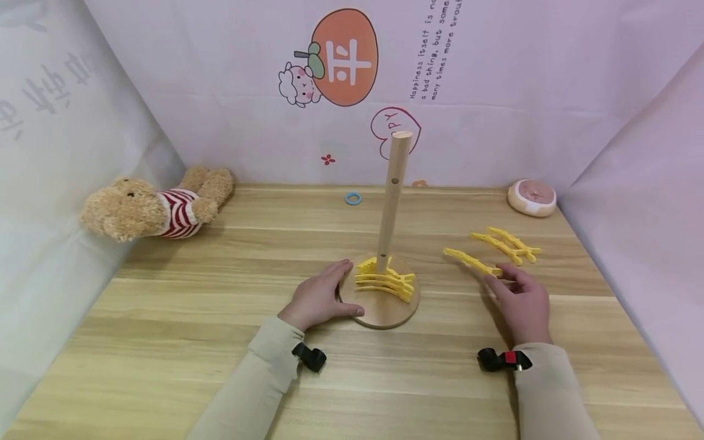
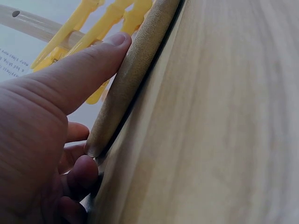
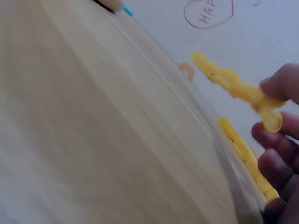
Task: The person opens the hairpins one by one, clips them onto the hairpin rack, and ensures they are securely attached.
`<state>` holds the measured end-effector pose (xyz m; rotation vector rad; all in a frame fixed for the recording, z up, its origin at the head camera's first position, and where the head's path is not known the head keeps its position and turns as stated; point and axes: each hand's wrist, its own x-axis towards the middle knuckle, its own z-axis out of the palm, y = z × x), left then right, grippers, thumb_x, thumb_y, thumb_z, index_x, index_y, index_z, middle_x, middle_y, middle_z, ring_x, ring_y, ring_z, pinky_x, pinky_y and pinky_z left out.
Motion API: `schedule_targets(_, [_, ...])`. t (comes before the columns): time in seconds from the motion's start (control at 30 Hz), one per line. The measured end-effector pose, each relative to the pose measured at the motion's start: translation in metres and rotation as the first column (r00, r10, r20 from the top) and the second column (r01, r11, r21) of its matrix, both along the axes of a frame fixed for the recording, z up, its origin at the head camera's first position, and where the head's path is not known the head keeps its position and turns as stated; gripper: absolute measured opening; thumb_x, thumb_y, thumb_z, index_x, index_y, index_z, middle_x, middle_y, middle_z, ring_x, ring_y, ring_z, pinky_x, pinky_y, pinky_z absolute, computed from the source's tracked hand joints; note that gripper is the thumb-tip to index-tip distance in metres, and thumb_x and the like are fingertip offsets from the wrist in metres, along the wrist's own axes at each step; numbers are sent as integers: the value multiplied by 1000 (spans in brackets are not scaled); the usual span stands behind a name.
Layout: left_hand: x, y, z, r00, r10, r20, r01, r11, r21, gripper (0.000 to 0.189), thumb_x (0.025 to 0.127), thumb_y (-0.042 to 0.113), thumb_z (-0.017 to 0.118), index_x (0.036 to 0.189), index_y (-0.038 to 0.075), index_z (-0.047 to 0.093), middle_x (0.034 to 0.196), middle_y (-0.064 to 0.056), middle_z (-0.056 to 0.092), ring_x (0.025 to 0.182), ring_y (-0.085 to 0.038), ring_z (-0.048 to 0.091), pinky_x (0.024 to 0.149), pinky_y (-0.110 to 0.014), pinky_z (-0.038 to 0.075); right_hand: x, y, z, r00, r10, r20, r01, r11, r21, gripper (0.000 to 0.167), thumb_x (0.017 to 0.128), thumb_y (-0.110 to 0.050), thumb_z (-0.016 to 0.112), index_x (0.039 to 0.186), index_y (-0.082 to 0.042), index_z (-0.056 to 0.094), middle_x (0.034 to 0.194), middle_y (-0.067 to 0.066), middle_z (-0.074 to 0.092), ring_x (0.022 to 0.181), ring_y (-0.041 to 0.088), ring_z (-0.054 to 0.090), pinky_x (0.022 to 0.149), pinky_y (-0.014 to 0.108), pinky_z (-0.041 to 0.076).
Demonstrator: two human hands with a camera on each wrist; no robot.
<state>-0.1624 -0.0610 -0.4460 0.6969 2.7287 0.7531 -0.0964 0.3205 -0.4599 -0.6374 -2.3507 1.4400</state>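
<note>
My left hand (image 1: 321, 296) holds the rim of a round wooden base (image 1: 379, 315), thumb on its edge and fingers around the left side, as the left wrist view shows close up. From the base rises a wooden post (image 1: 393, 195) with small holes. Several yellow hair clips (image 1: 385, 282) lie on the base around the post's foot. To the right, my right hand (image 1: 525, 305) pinches another yellow hair clip (image 3: 233, 86) by its handle end between thumb and fingers, its long end pointing left. Two more yellow clips (image 1: 503, 244) lie on the table just beyond that hand.
A blue ring (image 1: 353, 198) lies behind the post. The teddy bear (image 1: 159, 208) in a striped shirt lies at the back left. At the back right sits a small round pink-and-white object (image 1: 531, 197). White printed cloth (image 1: 247, 122) walls off the wooden table (image 1: 165, 342).
</note>
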Motion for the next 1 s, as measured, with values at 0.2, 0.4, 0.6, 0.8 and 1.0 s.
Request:
schedule_targets(0.2, [0,0,-3,1000,-2,1,2,1000,-3,105,74,65,79,157,15,36,162,-3,33,144,-30,38,112,-52,38,1,-19,2,988,70,-139,-81,994,-78,41,88,-21,80,123,-2,70,86,-9,66,67,7,59,56,17,48])
schedule_targets(0.4, [0,0,-2,1000,3,6,-3,1000,-7,105,74,65,79,157,16,36,162,-3,34,143,-30,39,111,-52,39,5,-35,14,960,222,-173,-220,975,32,35,89,-23,79,119,-5,71,80,-3,60,68,11,51,53,21,42])
schedule_targets(0.6, [0,0,0,1000,11,12,-11,1000,-10,105,75,64,79,157,16,36,162,-1,33,144,-29,39,111,-53,38,8,-49,23,917,327,-227,-321,945,62,30,89,-16,79,116,-5,74,75,2,58,64,12,48,50,24,40])
schedule_targets(0.8, [0,0,0,1000,8,10,-7,1000,-7,104,75,64,80,157,16,36,162,-1,33,144,-29,39,111,-53,38,12,-59,31,904,371,-212,-367,928,57,31,90,-18,78,119,-7,73,78,2,60,66,13,48,50,25,41])
schedule_targets(1.0, [0,1,0,1000,8,15,-8,1000,-2,105,74,63,80,157,16,36,162,-1,33,143,-30,39,111,-53,38,15,-65,33,896,389,-214,-386,921,58,30,90,-18,78,118,-7,74,81,1,61,67,14,49,50,25,41])
